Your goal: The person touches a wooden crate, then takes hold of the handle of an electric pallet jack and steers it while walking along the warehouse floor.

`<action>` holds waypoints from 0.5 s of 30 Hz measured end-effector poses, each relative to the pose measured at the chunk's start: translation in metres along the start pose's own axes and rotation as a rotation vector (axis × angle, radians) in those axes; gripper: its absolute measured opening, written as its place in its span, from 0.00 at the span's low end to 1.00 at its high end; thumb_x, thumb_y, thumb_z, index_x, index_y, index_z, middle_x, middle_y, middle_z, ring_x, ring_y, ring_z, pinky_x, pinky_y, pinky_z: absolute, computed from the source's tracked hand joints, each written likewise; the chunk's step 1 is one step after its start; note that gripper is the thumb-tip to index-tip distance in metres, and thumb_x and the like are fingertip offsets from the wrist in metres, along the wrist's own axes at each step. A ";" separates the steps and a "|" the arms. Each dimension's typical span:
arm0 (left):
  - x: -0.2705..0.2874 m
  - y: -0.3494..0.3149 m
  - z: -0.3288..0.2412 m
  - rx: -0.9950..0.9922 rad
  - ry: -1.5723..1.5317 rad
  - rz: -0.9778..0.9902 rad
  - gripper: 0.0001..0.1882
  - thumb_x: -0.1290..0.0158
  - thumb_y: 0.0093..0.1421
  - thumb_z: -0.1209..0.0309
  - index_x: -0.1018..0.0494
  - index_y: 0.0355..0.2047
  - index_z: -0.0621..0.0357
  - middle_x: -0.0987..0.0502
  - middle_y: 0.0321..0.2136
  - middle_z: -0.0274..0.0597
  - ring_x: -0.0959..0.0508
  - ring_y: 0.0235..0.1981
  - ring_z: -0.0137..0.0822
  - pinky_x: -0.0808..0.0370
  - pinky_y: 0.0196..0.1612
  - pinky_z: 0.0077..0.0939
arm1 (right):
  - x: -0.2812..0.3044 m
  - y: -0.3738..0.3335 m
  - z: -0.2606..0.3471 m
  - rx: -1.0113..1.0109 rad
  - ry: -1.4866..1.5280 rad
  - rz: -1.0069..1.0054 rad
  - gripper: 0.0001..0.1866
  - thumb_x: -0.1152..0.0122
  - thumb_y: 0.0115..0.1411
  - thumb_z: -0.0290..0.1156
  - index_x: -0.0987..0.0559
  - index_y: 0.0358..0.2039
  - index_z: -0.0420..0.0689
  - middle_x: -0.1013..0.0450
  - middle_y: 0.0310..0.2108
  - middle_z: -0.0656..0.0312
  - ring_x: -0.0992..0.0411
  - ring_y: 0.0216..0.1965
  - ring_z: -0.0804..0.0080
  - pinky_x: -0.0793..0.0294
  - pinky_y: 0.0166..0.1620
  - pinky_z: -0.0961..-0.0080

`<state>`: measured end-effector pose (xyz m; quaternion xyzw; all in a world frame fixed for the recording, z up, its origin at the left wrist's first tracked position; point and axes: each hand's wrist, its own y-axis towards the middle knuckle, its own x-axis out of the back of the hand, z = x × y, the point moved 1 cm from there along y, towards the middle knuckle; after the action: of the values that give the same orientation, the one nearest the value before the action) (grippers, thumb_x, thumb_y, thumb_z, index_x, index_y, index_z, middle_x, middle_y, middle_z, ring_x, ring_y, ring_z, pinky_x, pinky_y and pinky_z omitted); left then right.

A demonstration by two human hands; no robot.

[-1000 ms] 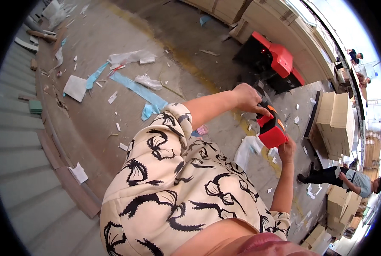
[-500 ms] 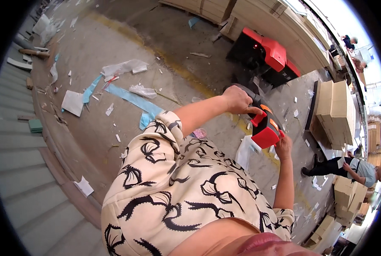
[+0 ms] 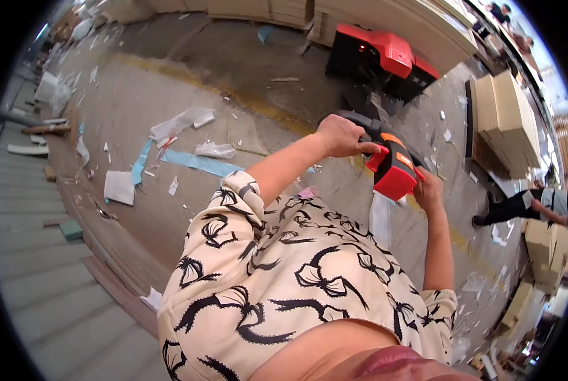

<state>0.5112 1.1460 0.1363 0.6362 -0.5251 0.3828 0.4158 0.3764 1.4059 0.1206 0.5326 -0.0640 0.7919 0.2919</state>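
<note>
My left hand (image 3: 342, 136) is wrapped round the left grip of a black and red pallet truck handle (image 3: 395, 155), its thumb on a red control. On the handle's right side, my right hand (image 3: 429, 189) is closed round the other grip, partly hidden behind the red end. Orange panels mark the top of the handle. Beyond it stands the red and black body of the electric pallet truck (image 3: 395, 56), with a small red light lit. How the handle joins the body is mostly in dark shade.
Stacked pale boards (image 3: 385, 22) line the far side, behind the truck. At right, more boards (image 3: 503, 120) rest on a pallet, near a standing person (image 3: 525, 206). Scraps of paper, plastic and a blue strip (image 3: 198, 162) litter the concrete floor. A corrugated wall (image 3: 36, 254) runs along the left.
The view has shifted and turned slightly. In the picture, the handle and both hands sit a little higher, and the truck body has moved up and left. Both hands keep their grip.
</note>
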 end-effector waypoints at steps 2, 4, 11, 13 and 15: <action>-0.003 0.002 0.001 0.000 0.016 0.004 0.36 0.61 0.52 0.32 0.28 0.15 0.54 0.26 0.16 0.45 0.23 0.23 0.47 0.28 0.26 0.37 | 0.004 0.000 0.004 -0.018 -0.005 0.016 0.13 0.51 0.59 0.41 0.28 0.24 0.46 0.30 0.21 0.51 0.30 0.26 0.46 0.33 0.26 0.58; -0.005 0.002 0.003 -0.025 0.019 -0.019 0.36 0.61 0.53 0.32 0.28 0.15 0.54 0.26 0.16 0.45 0.23 0.23 0.47 0.28 0.25 0.37 | 0.004 0.001 0.005 -0.038 -0.014 0.026 0.16 0.53 0.61 0.44 0.27 0.25 0.47 0.28 0.22 0.52 0.29 0.27 0.49 0.32 0.27 0.59; -0.009 0.003 0.004 0.020 -0.002 -0.031 0.40 0.68 0.52 0.28 0.26 0.14 0.50 0.25 0.16 0.43 0.23 0.23 0.46 0.27 0.25 0.34 | 0.012 0.001 0.021 -0.084 0.013 0.040 0.18 0.57 0.63 0.49 0.22 0.33 0.52 0.26 0.24 0.54 0.28 0.28 0.51 0.30 0.29 0.61; -0.010 0.001 0.003 0.034 -0.031 -0.023 0.40 0.68 0.53 0.29 0.25 0.14 0.50 0.25 0.16 0.43 0.23 0.23 0.45 0.27 0.24 0.34 | 0.009 -0.001 0.016 -0.107 0.016 0.045 0.19 0.57 0.63 0.50 0.21 0.36 0.54 0.26 0.25 0.54 0.28 0.29 0.51 0.30 0.29 0.62; -0.008 0.000 0.001 0.041 -0.032 -0.051 0.40 0.68 0.53 0.29 0.25 0.14 0.50 0.25 0.16 0.43 0.23 0.23 0.46 0.27 0.24 0.34 | 0.006 -0.001 0.016 -0.129 0.001 0.033 0.19 0.57 0.63 0.50 0.21 0.34 0.53 0.26 0.24 0.54 0.28 0.29 0.52 0.30 0.29 0.62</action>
<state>0.5100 1.1474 0.1286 0.6639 -0.5073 0.3724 0.4040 0.3879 1.4030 0.1326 0.5112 -0.1236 0.7911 0.3125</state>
